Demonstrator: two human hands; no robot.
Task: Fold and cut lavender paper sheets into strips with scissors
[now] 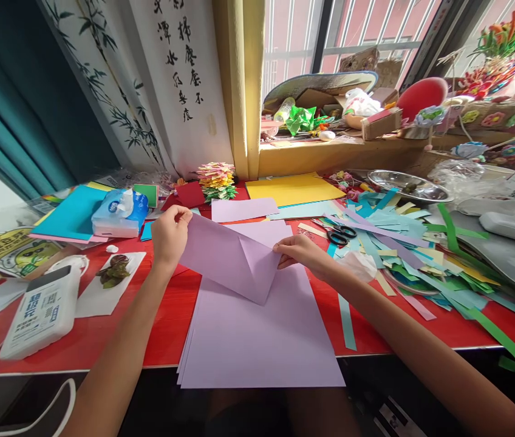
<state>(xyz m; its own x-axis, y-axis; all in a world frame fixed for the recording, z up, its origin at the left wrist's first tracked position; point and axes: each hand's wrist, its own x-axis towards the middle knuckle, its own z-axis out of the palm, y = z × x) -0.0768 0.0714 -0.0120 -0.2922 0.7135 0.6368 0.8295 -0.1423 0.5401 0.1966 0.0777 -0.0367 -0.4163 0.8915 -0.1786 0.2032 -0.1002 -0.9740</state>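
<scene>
My left hand (169,233) pinches the upper left corner of a folded lilac paper sheet (230,258), lifted above the red table (102,328). At the sheet's right edge my right hand (297,250) pinches the fold, fingers pressed together. Under the held sheet lies a stack of lilac paper (262,334) that overhangs the table's front edge. Another lilac sheet (243,209) lies flat farther back.
Black scissors (339,233) lie right of my right hand amid a heap of paper strips (412,255). A tissue pack (118,212) and blue paper (73,215) sit at the left, a white device (41,312) near the front left. Yellow paper (291,188) and a metal dish (405,185) lie behind.
</scene>
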